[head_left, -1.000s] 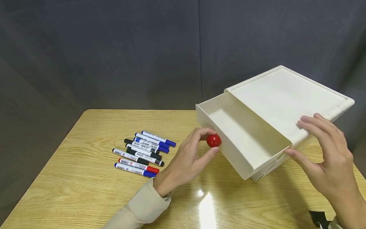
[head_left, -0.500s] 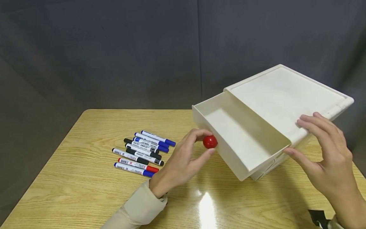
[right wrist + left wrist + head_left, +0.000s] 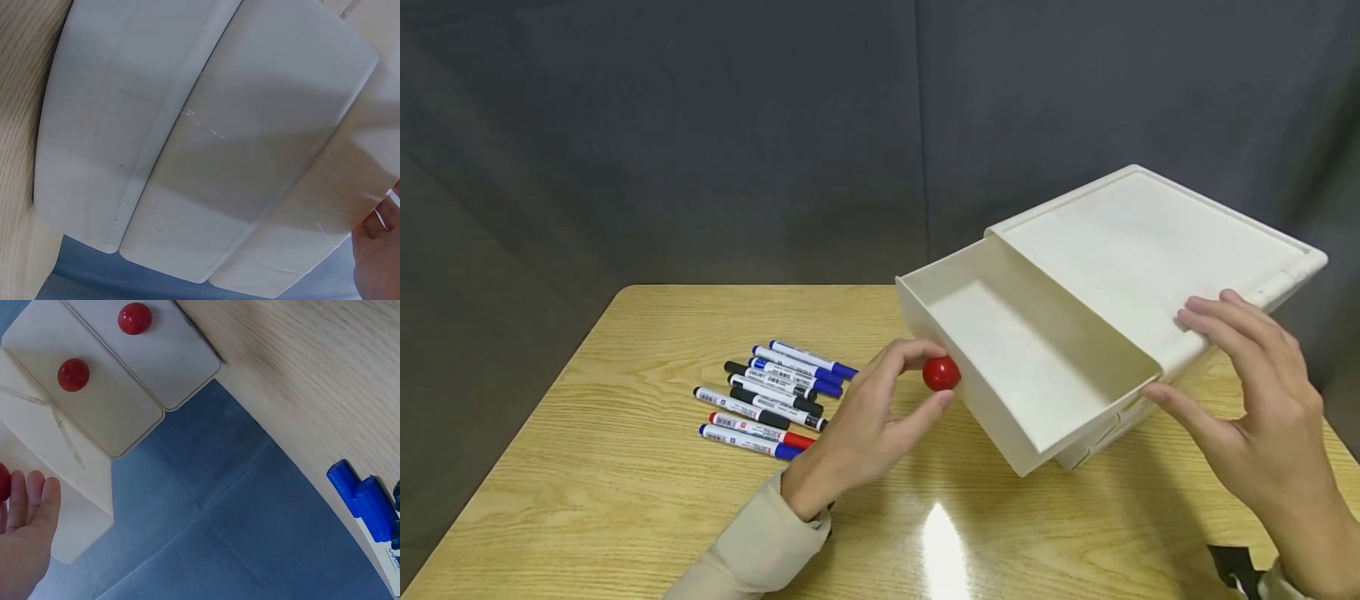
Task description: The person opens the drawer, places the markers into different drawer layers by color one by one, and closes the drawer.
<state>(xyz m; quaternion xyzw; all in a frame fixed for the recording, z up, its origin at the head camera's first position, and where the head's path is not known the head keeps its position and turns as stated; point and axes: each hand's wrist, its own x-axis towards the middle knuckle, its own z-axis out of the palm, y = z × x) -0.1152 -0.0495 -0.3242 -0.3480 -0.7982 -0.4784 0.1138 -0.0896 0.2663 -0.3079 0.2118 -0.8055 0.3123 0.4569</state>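
Observation:
My left hand point(image 3: 857, 417) pinches the round red knob point(image 3: 940, 373) on the top drawer point(image 3: 992, 408) of a white drawer cabinet point(image 3: 1157, 242). That drawer stands partly pulled out toward the left, and its visible inside holds nothing. In the left wrist view, the left hand point(image 3: 28, 525) is at the drawer front, above two closed drawers with red knobs point(image 3: 74, 375). My right hand point(image 3: 1270, 408) rests on the cabinet's near top edge, fingertips on the top and thumb by the corner of the drawer opening. The right wrist view shows this hand point(image 3: 378, 240) against the cabinet's side.
Several whiteboard markers point(image 3: 767, 396) with blue, black and red caps lie in a loose row on the wooden table point(image 3: 587, 467), left of the cabinet. A dark cloth point(image 3: 760, 142) hangs behind the table. A small black object point(image 3: 1234, 567) shows near the right wrist.
The left hand has moved a little left with the knob, and the top drawer has slid farther out of the cabinet. The right hand has stayed nearly still on the cabinet edge.

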